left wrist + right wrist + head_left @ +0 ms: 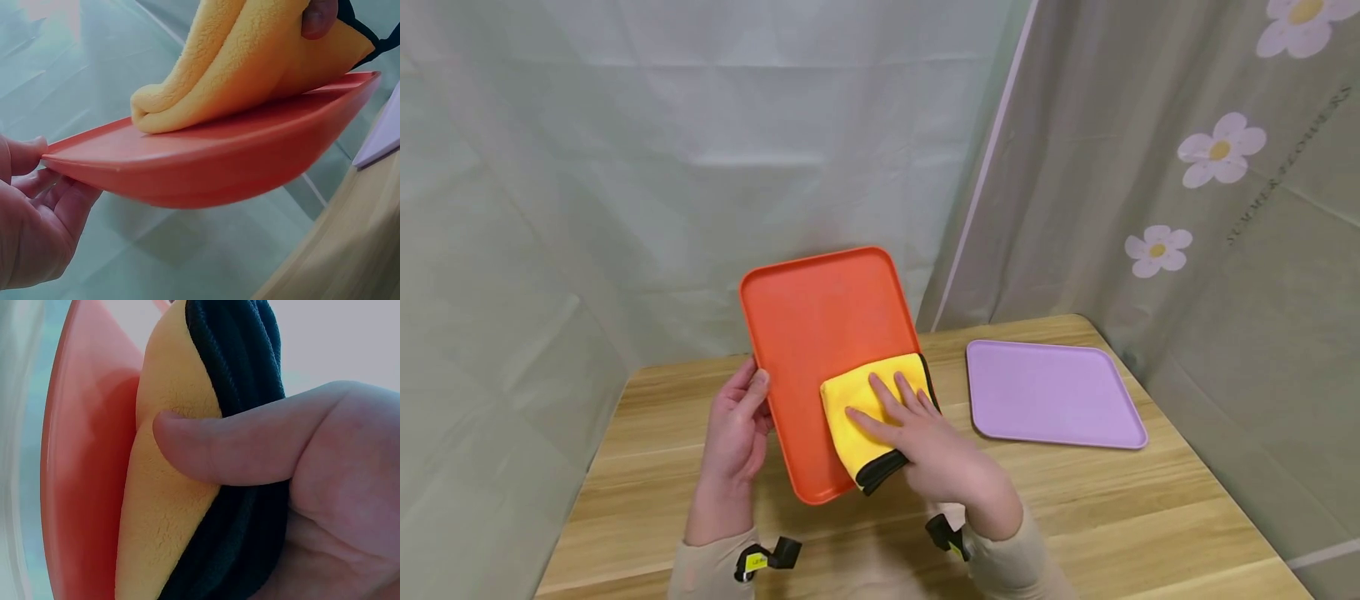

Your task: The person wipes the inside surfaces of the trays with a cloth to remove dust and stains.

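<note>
An orange-red tray (pixel 827 317) is held up tilted above the table, its inner face toward the head camera. My left hand (pixel 737 425) pinches its left edge, thumb on the rim and fingers beneath, as the left wrist view also shows. A folded yellow cloth (pixel 857 408) with black edging lies against the tray's lower right part. On top of the cloth, my right hand (pixel 932 442) presses with fingers spread and fairly straight. In the right wrist view the thumb (pixel 194 444) lies along the yellow side of the cloth, over its black border.
A purple tray (pixel 1052 392) lies flat at the right of the wooden table (pixel 647 467). Pale curtains (pixel 760 125) hang behind and at the left; a flowered curtain (pixel 1060 208) hangs on the right, close to the table's edge.
</note>
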{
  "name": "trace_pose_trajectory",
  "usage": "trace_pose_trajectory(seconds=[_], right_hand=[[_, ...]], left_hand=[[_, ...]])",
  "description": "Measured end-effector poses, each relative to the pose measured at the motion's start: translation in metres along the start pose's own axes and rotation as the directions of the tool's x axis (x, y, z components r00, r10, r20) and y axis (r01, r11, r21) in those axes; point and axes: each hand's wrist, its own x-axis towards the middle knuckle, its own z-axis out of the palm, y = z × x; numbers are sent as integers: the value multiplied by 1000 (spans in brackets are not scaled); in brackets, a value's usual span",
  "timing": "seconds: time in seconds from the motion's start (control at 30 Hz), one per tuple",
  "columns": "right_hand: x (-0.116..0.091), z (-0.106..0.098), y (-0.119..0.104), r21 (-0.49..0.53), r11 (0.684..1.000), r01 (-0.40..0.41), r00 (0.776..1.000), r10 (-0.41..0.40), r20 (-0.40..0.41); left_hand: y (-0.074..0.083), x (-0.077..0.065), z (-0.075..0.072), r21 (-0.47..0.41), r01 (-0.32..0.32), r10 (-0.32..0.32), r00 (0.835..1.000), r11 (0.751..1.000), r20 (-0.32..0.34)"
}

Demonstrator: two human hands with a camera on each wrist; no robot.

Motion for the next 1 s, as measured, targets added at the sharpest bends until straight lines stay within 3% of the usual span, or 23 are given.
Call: trace_pose_trajectory(seconds=[0.43, 1.0], right_hand=[[-1, -1, 4, 5, 1000, 17, 1000, -17, -12], [0, 1, -4, 2, 1000, -18, 1000, 18, 1]], left_hand=[[1, 1, 0, -11, 0, 0, 1000, 1000, 0], [1, -1, 0, 29, 14, -14, 1000, 999, -5]])
